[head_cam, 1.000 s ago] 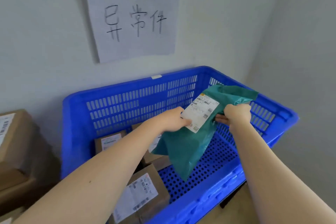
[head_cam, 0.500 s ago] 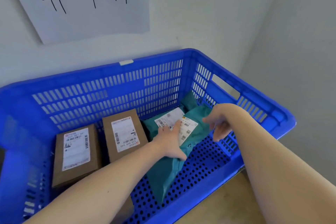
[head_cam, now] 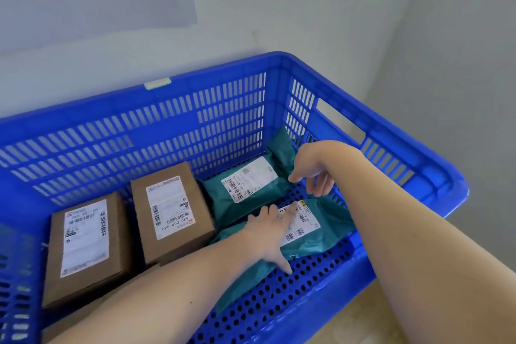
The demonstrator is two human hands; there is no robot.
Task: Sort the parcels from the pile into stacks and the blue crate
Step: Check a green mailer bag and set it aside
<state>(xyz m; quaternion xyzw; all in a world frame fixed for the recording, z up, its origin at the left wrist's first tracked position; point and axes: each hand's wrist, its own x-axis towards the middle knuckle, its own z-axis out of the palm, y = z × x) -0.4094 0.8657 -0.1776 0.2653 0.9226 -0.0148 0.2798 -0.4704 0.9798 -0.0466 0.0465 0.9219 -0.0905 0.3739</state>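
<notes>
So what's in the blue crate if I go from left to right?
Brown box → second brown box → far teal bag → right hand → crate's right wall. The near teal bag, under the left hand, overlaps the far one sideways, so I skipped both.

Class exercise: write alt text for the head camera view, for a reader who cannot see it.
A person's left grip presses flat on a teal poly mailer lying in a blue crate, while the right grip hovers loosely open above it. A second teal mailer and two labelled cardboard boxes also lie in the crate.
</notes>
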